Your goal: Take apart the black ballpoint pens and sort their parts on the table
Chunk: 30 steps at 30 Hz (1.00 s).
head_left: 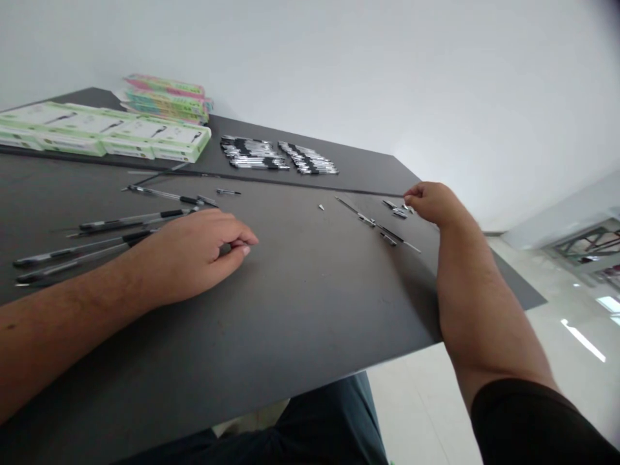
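My left hand (pixel 203 248) rests on the dark grey table, its fingers curled and thumb tip against the index finger, nothing visible between them. Beside and behind it lie several clear pens with black grips (pixel 130 219), partly hidden by the hand. At the far right, my right hand (pixel 429 201) has thumb and fingers pinched together low over some small pen parts (pixel 398 212). Whatever it pinches is too small to make out. Nearer the middle are thin pen refills (pixel 356 211), short clear pen pieces (pixel 388 239) and a small whitish tip (pixel 321 207).
Two rows of pens, a left bundle (pixel 254 154) and a right bundle (pixel 310 158), lie along the back. Green-and-white boxes (pixel 179 139) line the back left, with a stack of colourful packs (pixel 167 97) behind. A white wall (pixel 339 71) borders the table (pixel 290 323).
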Motion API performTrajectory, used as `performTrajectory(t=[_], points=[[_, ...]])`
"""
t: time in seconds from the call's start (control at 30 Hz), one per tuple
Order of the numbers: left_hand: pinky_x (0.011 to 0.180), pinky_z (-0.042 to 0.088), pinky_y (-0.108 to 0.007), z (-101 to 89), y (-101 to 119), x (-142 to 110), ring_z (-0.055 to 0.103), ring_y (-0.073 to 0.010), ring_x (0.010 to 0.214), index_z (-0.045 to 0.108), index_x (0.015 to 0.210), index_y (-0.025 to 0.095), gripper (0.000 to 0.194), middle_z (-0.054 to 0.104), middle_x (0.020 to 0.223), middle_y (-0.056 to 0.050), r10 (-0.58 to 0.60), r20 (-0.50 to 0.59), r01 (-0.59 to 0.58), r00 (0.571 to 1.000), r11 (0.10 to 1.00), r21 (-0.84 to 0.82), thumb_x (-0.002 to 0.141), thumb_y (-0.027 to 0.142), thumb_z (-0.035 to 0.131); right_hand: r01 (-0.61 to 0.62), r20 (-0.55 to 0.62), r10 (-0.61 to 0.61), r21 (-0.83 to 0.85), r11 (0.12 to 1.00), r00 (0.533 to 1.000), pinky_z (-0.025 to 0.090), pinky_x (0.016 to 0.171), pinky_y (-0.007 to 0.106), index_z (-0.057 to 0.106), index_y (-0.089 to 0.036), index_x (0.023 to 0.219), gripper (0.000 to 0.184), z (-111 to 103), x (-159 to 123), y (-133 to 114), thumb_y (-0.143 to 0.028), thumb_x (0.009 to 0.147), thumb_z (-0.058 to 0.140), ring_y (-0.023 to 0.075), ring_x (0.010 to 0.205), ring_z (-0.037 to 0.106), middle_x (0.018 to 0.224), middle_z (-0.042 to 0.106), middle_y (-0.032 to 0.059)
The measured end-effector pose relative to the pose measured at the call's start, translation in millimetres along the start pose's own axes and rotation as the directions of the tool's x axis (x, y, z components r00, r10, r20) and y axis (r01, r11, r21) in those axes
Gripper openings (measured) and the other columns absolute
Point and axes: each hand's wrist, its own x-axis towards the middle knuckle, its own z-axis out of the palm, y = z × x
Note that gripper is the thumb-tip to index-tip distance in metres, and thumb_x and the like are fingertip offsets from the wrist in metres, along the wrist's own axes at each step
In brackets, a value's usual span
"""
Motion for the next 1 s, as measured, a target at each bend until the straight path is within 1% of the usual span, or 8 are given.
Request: performTrajectory(t=[0.2,0.3,0.4,0.6,0.73,0.83,0.93,1.0], points=[[0.111,0.058,-0.050,-4.0,2.8,-1.3,0.075,-0.0321,0.112,0.083,0.114,0.021,0.036,0.085,0.108,-0.011,-0.036,0.024,0.036,0.999,0.999,0.008,0.105,0.039,0.052,-0.065,-0.132,0.067,0.023,0.998,0.989,0.062,0.085,0.047,0.091,-0.020,0.106,0.029,-11.4,0.4,12.5,-0.025,0.087,0.069,0.0319,0.087,0.078,0.095,0.089,0.0136],[0.110,0.058,-0.051,-6.3,3.1,-0.7,0.075,-0.0335,0.111,0.082,0.114,0.021,0.038,0.085,0.109,-0.012,-0.048,0.060,0.047,0.997,0.999,0.024,0.105,0.041,0.051,-0.076,-0.240,0.100,0.107,0.991,0.966,0.062,0.087,0.048,0.090,-0.019,0.110,0.030,-16.4,-0.4,11.5,-0.027,0.093,0.066,0.0325,0.092,0.079,0.102,0.091,0.0168],[0.108,0.058,-0.053,-6.7,2.1,0.0,0.075,-0.0349,0.109,0.083,0.115,0.021,0.037,0.085,0.109,-0.012,-0.065,0.075,0.064,0.995,0.998,0.023,0.104,0.041,0.053,-0.066,-0.263,0.107,0.161,0.985,0.959,0.062,0.086,0.047,0.088,-0.017,0.111,0.033,-15.9,-1.6,4.2,-0.032,0.101,0.061,0.0307,0.089,0.079,0.105,0.091,0.0178],[0.109,0.058,-0.053,-6.4,3.2,-0.1,0.076,-0.0364,0.112,0.083,0.114,0.020,0.037,0.085,0.111,-0.013,-0.058,0.069,0.057,0.996,0.998,0.016,0.105,0.040,0.053,-0.014,-0.173,0.051,0.208,0.978,0.984,0.060,0.083,0.041,0.087,-0.013,0.116,0.038,-8.4,-7.2,-26.2,-0.032,0.105,0.057,0.0253,0.083,0.078,0.103,0.090,0.0162],[0.108,0.058,-0.053,-5.9,2.2,-0.8,0.077,-0.0363,0.112,0.083,0.116,0.019,0.039,0.085,0.111,-0.014,-0.062,0.089,0.059,0.994,0.998,0.033,0.107,0.038,0.051,0.142,-0.115,-0.128,0.119,0.983,0.985,0.060,0.097,0.042,0.086,-0.016,0.120,0.033,3.9,-22.0,-74.3,-0.028,0.109,0.057,0.0309,0.106,0.082,0.113,0.090,0.0159],[0.105,0.059,-0.052,-5.2,0.3,-1.2,0.077,-0.0356,0.110,0.083,0.116,0.020,0.041,0.085,0.110,-0.014,-0.057,0.105,0.051,0.993,0.997,0.053,0.107,0.041,0.049,0.389,-0.026,-0.388,0.060,0.919,0.921,0.057,0.108,0.043,0.086,-0.020,0.121,0.031,21.5,-43.2,-120.2,-0.026,0.113,0.057,0.0334,0.122,0.079,0.126,0.089,0.0155],[0.107,0.059,-0.052,-5.3,-0.1,-0.8,0.077,-0.0351,0.110,0.083,0.115,0.020,0.043,0.085,0.110,-0.014,-0.056,0.100,0.050,0.993,0.996,0.068,0.107,0.043,0.048,0.595,0.052,-0.600,0.087,0.799,0.798,0.055,0.112,0.040,0.085,-0.021,0.125,0.032,40.0,-66.5,-155.8,-0.025,0.115,0.054,0.0309,0.124,0.078,0.129,0.086,0.0149],[0.108,0.059,-0.052,-6.0,0.9,-0.3,0.077,-0.0354,0.111,0.083,0.115,0.020,0.043,0.086,0.111,-0.014,-0.062,0.104,0.055,0.993,0.996,0.066,0.106,0.043,0.048,0.679,0.095,-0.687,0.109,0.726,0.720,0.054,0.113,0.039,0.084,-0.019,0.127,0.032,48.9,-77.6,-168.7,-0.024,0.116,0.054,0.0304,0.124,0.077,0.127,0.085,0.0158]])
